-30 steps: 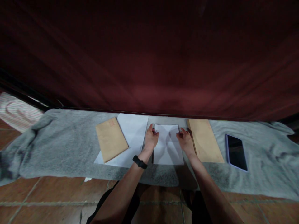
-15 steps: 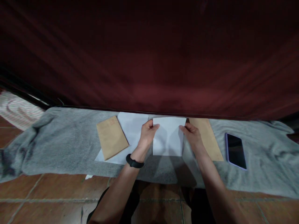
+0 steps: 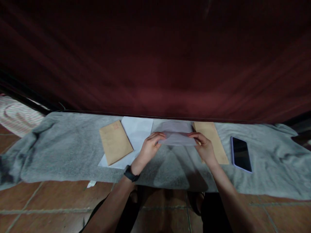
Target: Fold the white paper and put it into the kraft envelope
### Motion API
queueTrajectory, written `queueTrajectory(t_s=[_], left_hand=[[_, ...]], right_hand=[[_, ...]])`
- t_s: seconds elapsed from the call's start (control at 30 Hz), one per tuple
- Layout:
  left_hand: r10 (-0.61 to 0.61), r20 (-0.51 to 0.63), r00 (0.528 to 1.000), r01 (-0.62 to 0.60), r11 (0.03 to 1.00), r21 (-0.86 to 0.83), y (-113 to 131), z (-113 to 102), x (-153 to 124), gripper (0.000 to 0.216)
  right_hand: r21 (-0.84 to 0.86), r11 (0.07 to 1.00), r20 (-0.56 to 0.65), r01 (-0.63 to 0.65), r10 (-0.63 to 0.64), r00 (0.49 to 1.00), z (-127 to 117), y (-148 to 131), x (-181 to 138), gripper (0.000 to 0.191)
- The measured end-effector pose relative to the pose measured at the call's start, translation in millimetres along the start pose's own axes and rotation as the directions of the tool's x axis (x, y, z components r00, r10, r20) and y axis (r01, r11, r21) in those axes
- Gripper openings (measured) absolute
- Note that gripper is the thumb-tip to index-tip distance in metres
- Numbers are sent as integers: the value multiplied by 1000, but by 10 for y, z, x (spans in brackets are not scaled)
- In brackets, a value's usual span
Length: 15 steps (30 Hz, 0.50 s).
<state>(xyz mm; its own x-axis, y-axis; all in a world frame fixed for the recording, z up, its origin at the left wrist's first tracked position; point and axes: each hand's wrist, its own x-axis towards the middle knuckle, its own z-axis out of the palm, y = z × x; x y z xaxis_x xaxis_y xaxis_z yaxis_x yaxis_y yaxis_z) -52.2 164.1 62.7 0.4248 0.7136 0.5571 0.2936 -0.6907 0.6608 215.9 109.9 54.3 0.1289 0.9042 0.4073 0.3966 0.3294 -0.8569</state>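
Observation:
Between my two hands is a white sheet of paper, bent over on itself with its near edge lifted toward me. My left hand grips its left edge, fingers on top. At the right edge, the fingers of my right hand are closed on the paper in the same way. Left of my left hand, a brown envelope with a small red printed mark lies on top of larger white paper. Just beyond my right hand lies another brown envelope, partly covered by that hand.
A phone with a purple edge lies at the right on the grey cloth. Dark red fabric rises behind. A white scrap is on the tiled floor, and striped cloth sits at far left.
The paper lay flat and upright-looking between my hands; now it is folded over, its near edge raised. My fingers have shifted from thumbs on top to fingers over the paper.

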Motion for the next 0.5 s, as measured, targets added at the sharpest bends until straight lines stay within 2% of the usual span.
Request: queueTrajectory(t_s=[0.13, 0.27, 0.37, 0.5], left_hand=[[-28, 224, 974, -3, 991, 137, -103, -6, -221, 39], [-75, 404, 912, -41, 962, 271, -41, -30, -380, 39], [-102, 488, 867, -75, 941, 330, 13, -38, -455, 35], [-113, 562, 819, -141, 910, 390, 55, -27, -525, 27]], right_hand=[[-219, 973, 210, 73, -26, 977, -15, 186, -249, 35], [-403, 893, 400, 200, -25, 916, -75, 205, -424, 52], [-497, 819, 485, 289, -14, 874, -89, 184, -522, 55], [-525, 765, 561, 373, -19, 828, -57, 176, -651, 64]])
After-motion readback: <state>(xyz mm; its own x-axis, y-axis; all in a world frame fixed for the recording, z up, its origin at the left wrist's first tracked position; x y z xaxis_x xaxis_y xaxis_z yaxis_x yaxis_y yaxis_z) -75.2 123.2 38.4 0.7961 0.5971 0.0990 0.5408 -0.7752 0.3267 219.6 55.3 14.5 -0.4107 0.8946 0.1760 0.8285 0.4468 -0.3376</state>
